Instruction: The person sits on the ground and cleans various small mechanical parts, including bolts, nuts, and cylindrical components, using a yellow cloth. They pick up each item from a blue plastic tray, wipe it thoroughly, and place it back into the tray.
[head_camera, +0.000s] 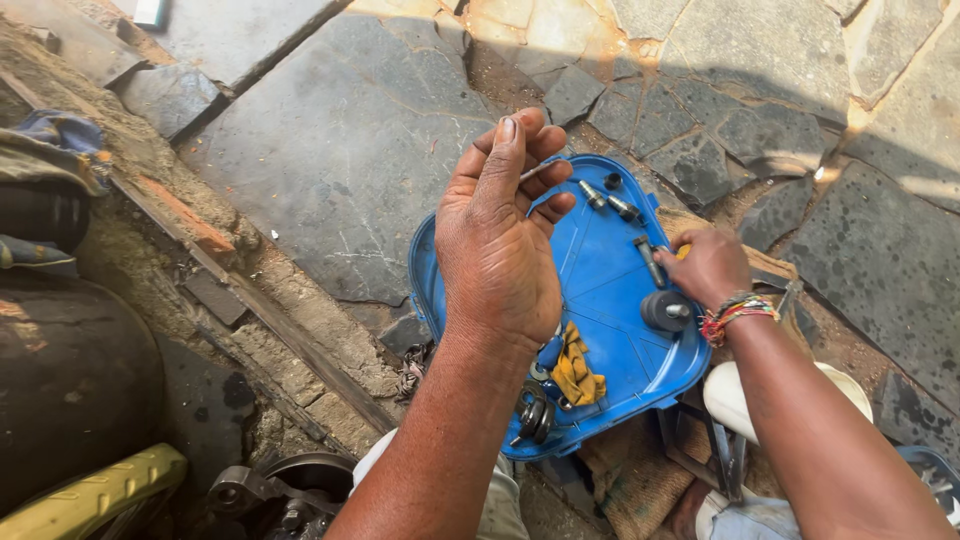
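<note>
The left hand is raised above the blue tray, back of the hand toward the camera, fingers curled inward and pinching a thin metal pin between thumb and fingertips — only the short end of the pin shows, poking out toward the far rim of the tray. It looks like a small steel rod: stiff, light, probably oily and so slippery, best taken between fingertips near its middle, as it would roll if laid on the sloping plastic. The right hand rests at the tray's right edge, fingers bent down onto something yellowish; whether it grips or only presses there I cannot tell, since the knuckles cover the spot.

On the tray, just beside the right hand, lies a dark bolt, and nearer the wearer a black round bushing — heavy for its size, I would judge, and easy to hold round its barrel. At the tray's far rim lie two more short bolts. A crumpled yellow rag sits at the near side of the tray — soft and limp — with black bearings at the near rim.

The left palm hides the middle of the tray and most of the pin. Under the tray, sacking and a metal frame are partly cut off, and the dark machine parts left of the tray are too shadowed to name
</note>
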